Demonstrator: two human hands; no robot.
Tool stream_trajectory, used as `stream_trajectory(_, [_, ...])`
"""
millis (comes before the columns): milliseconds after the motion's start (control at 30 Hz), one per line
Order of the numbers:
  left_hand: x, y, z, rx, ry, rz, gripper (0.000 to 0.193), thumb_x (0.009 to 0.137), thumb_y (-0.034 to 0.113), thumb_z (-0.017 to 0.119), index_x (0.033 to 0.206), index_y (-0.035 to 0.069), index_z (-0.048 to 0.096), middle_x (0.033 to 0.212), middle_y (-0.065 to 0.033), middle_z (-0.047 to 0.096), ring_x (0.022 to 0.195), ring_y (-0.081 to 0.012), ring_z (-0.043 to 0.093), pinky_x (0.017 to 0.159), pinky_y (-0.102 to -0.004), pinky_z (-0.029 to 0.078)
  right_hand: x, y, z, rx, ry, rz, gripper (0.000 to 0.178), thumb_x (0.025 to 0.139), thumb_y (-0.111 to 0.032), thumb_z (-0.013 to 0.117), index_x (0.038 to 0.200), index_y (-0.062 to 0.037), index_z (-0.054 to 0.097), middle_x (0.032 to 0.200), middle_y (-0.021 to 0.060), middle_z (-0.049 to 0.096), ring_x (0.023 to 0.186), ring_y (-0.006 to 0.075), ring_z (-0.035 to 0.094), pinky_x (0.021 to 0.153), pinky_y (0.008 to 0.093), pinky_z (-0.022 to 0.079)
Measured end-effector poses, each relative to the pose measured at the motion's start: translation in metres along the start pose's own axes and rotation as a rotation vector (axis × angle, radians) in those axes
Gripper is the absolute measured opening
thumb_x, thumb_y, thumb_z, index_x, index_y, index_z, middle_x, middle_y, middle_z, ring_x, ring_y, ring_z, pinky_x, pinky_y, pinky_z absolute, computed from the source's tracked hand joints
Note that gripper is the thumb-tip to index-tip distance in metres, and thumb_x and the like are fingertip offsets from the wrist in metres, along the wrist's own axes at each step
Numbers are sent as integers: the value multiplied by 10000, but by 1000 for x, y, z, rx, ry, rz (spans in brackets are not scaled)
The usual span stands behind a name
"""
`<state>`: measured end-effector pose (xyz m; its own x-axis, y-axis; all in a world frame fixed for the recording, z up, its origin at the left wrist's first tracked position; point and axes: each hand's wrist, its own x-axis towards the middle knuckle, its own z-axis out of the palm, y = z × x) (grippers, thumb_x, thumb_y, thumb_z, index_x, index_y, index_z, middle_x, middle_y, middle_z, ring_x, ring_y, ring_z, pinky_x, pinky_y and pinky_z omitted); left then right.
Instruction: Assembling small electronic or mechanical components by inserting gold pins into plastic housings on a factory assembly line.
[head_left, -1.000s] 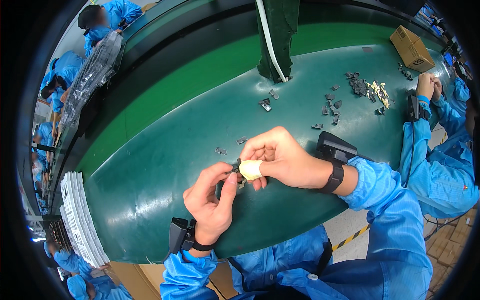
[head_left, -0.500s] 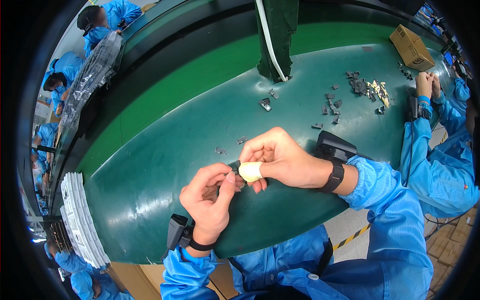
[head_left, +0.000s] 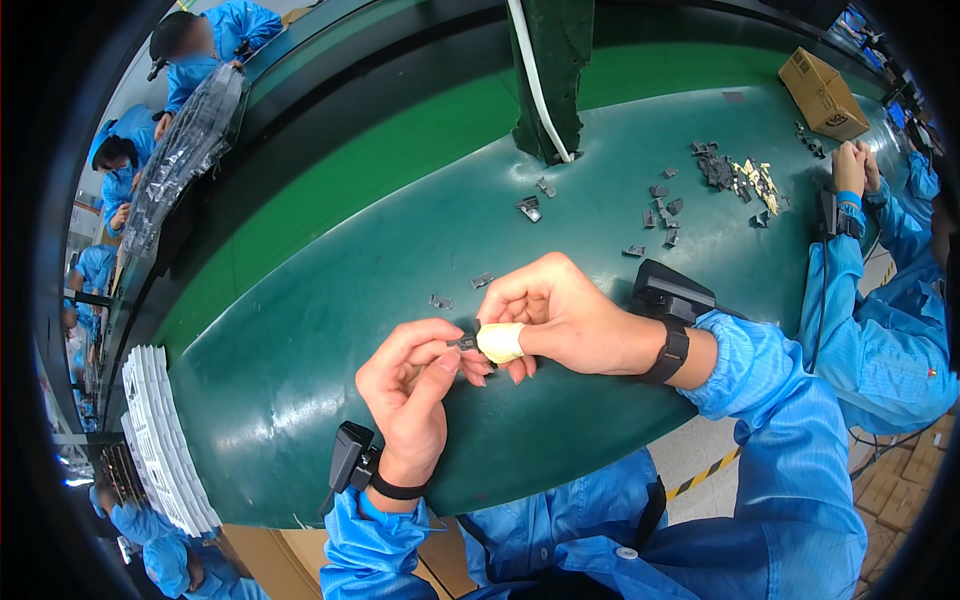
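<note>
A small dark grey plastic part (head_left: 466, 342) sits between my two hands above the green table, its far end partly hidden by fingers. My right hand (head_left: 565, 320) pinches its right end with the thumb, which wears a pale yellow cover (head_left: 500, 343), against the bent fingers. The fingertips of my left hand (head_left: 408, 385) close on its left end. Just beyond the hands lie two loose dark plastic parts, one piece (head_left: 441, 301) to the left and another piece (head_left: 483, 281) by my right knuckles.
The green table (head_left: 310, 370) carries more dark parts (head_left: 529, 208), a dark pile (head_left: 716, 172) and cream-coloured pieces (head_left: 757, 185). A cardboard box (head_left: 823, 95) stands far right, near a co-worker's hands (head_left: 855, 167). White stacked trays (head_left: 165, 440) stand left; a dark post (head_left: 555, 80) rises behind.
My left hand has shifted slightly left and its thumb has dropped away a little, so more of the dark part shows. My right hand has barely moved.
</note>
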<state>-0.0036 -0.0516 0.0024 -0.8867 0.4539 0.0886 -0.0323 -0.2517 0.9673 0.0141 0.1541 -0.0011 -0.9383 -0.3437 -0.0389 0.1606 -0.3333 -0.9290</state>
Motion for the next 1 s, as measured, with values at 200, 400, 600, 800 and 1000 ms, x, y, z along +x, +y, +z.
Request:
stream_trajectory(200, [-1, 0, 3, 79, 18, -10, 146, 922, -82, 586, 1066, -87, 611, 839, -164, 706, 756, -201, 701, 662, -292, 568, 0, -2, 1, -7, -10, 0, 111, 902, -65, 692, 883, 43, 670, 758, 87, 700, 572, 89, 636, 488, 211, 504])
stream_trajectory(400, [1, -1, 0, -2, 1, -31, 128, 917, -94, 590, 1042, -81, 610, 836, -173, 707, 725, -211, 704, 628, -305, 575, -1, -4, 3, -41, -1, -14, 64, 886, -9, 648, 866, 50, 659, 753, 87, 696, 570, 85, 628, 488, 215, 504])
stream_trajectory(600, [2, 5, -2, -188, 6, -44, 120, 915, -74, 616, 1035, -74, 608, 841, -202, 716, 726, -225, 709, 622, -319, 578, 2, 3, -5, -140, 34, 5, 65, 907, -12, 662, 938, 45, 659, 803, 62, 678, 637, 94, 646, 556, 219, 512])
stream_trajectory(800, [-3, -6, 8, 394, 225, 110, 167, 871, -77, 679, 1033, -69, 641, 840, -144, 713, 733, -210, 705, 667, -278, 550, -3, 3, 3, -79, 12, -116, 57, 858, 23, 617, 896, 50, 650, 750, 64, 667, 650, 93, 635, 553, 242, 512])
stream_trajectory(1000, [-2, -2, 8, 755, 56, 443, 177, 783, -113, 701, 949, -59, 670, 787, -124, 685, 654, -183, 655, 607, -265, 515, -2, 10, 5, -523, -10, -338, 122, 830, -14, 670, 902, 68, 615, 722, 92, 630, 638, 134, 611, 563, 291, 504])
